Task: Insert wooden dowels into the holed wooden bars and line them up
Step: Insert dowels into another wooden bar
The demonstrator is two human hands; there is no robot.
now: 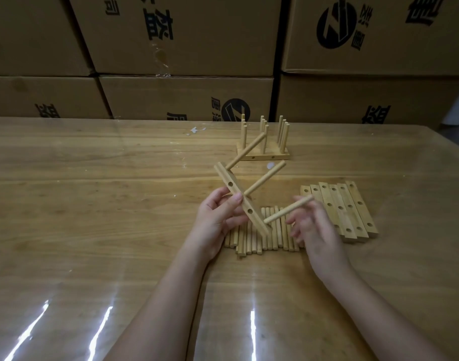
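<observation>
1. The left hand (219,220) is gripping the holed bar (226,175), thumb across its front face. It is holding the bar tilted above the table (93,204), with the upper end leaning toward 11 o'clock.
2. Two seated dowels (245,151) are jutting from that bar toward 1 o'clock, side by side and parallel. Two round holes are showing on the bar's flat face.
3. The right hand (314,230) is pinching a third dowel (283,212) near its far end, though the fingers are blurring. The dowel's near tip is meeting the bar's lower end; whether it is in a hole cannot be told.
4. Directly beneath the hands, loose dowels (249,241) are lying packed in a row, smooth pale cylinders.
5. At 3 o'clock, spare bars (351,212) are sitting edge to edge, square-cut and drilled, just beside the right hand.
6. At 12 o'clock, finished racks (263,153) are standing with their pegs upright, well apart from the hands.
7. The tabletop is stretching wide toward 9 o'clock and 6 o'clock, glossy grained wood catching white glare streaks.
8. The table's far edge is running against stacked cardboard boxes (184,100), with white scraps (196,130) lying near it.
</observation>
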